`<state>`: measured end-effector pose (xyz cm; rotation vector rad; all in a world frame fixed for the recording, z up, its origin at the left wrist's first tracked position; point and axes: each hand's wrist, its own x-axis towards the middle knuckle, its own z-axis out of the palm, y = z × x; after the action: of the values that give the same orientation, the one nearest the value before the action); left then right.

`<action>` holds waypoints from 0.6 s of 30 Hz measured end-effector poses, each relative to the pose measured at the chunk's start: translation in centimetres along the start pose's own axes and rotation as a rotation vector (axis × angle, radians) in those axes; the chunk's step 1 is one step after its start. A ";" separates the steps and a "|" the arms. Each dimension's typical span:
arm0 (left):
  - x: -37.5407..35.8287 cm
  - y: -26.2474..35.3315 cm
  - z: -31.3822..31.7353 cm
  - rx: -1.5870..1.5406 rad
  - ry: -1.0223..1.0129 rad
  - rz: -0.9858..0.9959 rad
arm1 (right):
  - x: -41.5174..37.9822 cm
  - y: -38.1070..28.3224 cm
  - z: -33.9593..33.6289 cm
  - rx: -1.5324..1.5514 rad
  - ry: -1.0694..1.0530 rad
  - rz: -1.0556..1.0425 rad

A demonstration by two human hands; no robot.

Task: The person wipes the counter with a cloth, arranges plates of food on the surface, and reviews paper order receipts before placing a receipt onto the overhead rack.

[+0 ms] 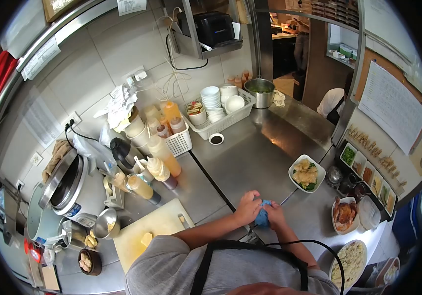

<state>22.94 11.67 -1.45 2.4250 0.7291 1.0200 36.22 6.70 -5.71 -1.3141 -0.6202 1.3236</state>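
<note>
A crumpled blue cloth [263, 217] is bunched between my two hands, just in front of my apron and above the steel counter. My left hand [247, 208] is curled against the cloth's left side, its fingertips pointing up and over it. On the other side my right hand [275, 216] has its fingers wrapped round the cloth. Part of the cloth is hidden by the fingers. Beyond my right hand stands a white bowl [293, 181] with pale fried pieces [304, 173] on green leaves.
At left lie a cutting board [164, 221], sauce bottles [158, 169] and a rice cooker [80, 194]. Farther back are a basket of white bowls [206, 130], a sauce dish [216, 139] and a steel pot [260, 93]. At right sit a roast chicken container [345, 216] and garnish trays [368, 172].
</note>
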 end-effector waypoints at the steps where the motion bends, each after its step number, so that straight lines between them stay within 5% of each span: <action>1: -0.1 -0.3 -0.1 -0.005 -0.017 0.008 | 0.0 -0.2 0.0 -0.096 0.003 -0.010; 3: 0.0 -0.9 -0.3 -0.023 -0.036 0.033 | 0.0 -0.7 0.0 -0.287 0.014 -0.028; 6: 0.5 -2.3 -0.4 -0.025 -0.044 0.035 | -0.3 -3.9 0.5 -0.936 0.041 -0.433; 9: 1.3 -4.8 -0.4 -0.007 -0.070 -0.112 | 2.6 -6.0 0.8 -0.957 0.214 -0.803; 11: 1.2 -5.3 -0.8 -0.084 -0.077 -0.284 | 5.4 -6.5 0.4 -1.086 0.200 -0.695; 13: 0.5 -6.2 -0.6 -0.050 -0.064 -0.217 | 8.1 -4.0 0.0 -1.237 0.090 -0.559; 15: 0.1 -5.7 -0.1 -0.112 0.007 -0.232 | 7.2 -0.9 0.1 -1.429 0.164 -0.694; 18: 0.3 -4.2 -0.1 -0.336 -0.055 -0.340 | 3.5 0.1 0.7 -1.417 -0.072 -0.665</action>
<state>21.76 15.10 -3.52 1.9531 0.8395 0.8577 36.40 10.06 -6.77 -1.8232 -2.0387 0.2280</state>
